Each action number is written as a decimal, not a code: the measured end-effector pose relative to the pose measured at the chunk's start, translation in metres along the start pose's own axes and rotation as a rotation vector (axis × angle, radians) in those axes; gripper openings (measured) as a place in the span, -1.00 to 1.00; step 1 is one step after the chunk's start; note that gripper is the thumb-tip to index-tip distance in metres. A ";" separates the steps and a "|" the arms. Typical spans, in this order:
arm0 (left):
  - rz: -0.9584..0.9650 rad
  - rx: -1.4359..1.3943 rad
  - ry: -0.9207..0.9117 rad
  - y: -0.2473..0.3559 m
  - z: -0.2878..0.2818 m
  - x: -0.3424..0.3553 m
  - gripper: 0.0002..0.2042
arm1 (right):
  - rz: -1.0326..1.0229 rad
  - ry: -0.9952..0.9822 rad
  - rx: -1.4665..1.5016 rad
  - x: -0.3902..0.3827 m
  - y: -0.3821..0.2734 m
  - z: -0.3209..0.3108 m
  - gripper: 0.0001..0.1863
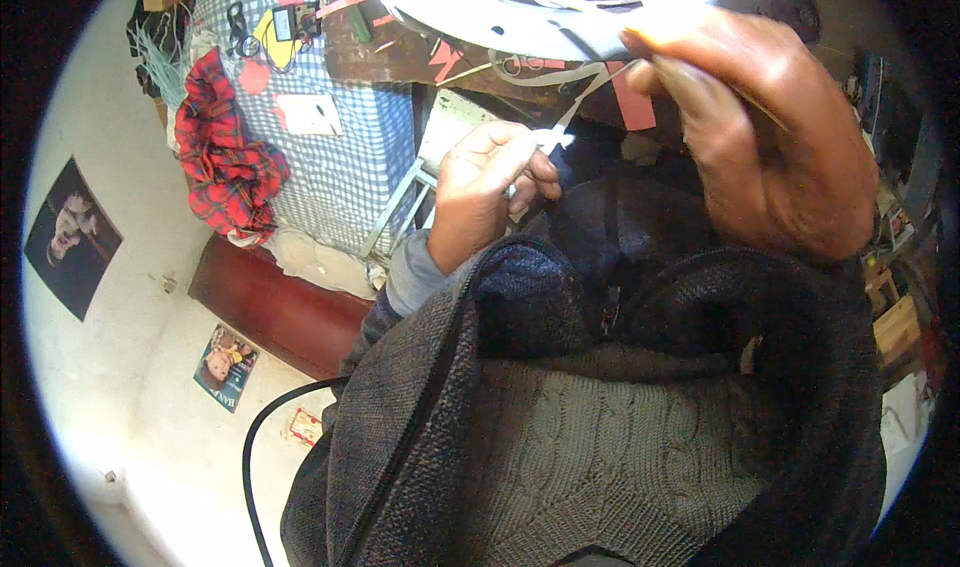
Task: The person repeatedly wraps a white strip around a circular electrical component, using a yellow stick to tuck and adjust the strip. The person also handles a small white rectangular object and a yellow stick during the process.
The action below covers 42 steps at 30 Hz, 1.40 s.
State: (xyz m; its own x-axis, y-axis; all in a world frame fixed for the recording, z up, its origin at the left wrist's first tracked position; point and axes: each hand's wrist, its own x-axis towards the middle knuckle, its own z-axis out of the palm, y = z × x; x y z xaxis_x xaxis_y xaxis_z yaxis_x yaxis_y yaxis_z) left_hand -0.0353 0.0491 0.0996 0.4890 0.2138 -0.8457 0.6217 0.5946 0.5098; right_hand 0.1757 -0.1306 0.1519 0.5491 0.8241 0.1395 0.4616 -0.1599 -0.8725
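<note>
By glare and the top edge, a round white object (520, 29) is partly hidden; below it, a white strip (578, 105) is clamped by the left hand (485, 179) — and apparently pinched by the right hand (778, 132).

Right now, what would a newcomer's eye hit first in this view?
The right hand, looming large at upper right, and the glaring white round-edged object at the top edge beside it. Next, the crumpled red plaid cloth at upper left, vivid along the left side of the blue-and-white gingham tablecloth.
</note>
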 end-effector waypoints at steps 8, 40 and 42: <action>0.587 0.136 0.267 0.043 -0.021 0.009 -0.87 | -0.012 -0.126 0.417 -0.031 0.006 -0.039 -0.71; 0.351 0.741 -0.411 0.150 -0.073 0.077 -0.92 | 0.625 0.574 0.577 -0.036 -0.111 0.086 -0.86; 0.372 0.799 -0.406 0.151 -0.077 0.079 -0.91 | 0.612 0.590 0.568 -0.039 -0.111 0.090 -0.86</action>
State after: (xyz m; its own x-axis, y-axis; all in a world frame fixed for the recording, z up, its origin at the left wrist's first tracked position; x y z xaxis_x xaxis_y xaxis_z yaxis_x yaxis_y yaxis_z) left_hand 0.0504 0.2152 0.0977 0.8190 -0.0910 -0.5665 0.5440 -0.1909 0.8171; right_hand 0.0405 -0.0964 0.2011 0.9062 0.2637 -0.3306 -0.3279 -0.0556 -0.9431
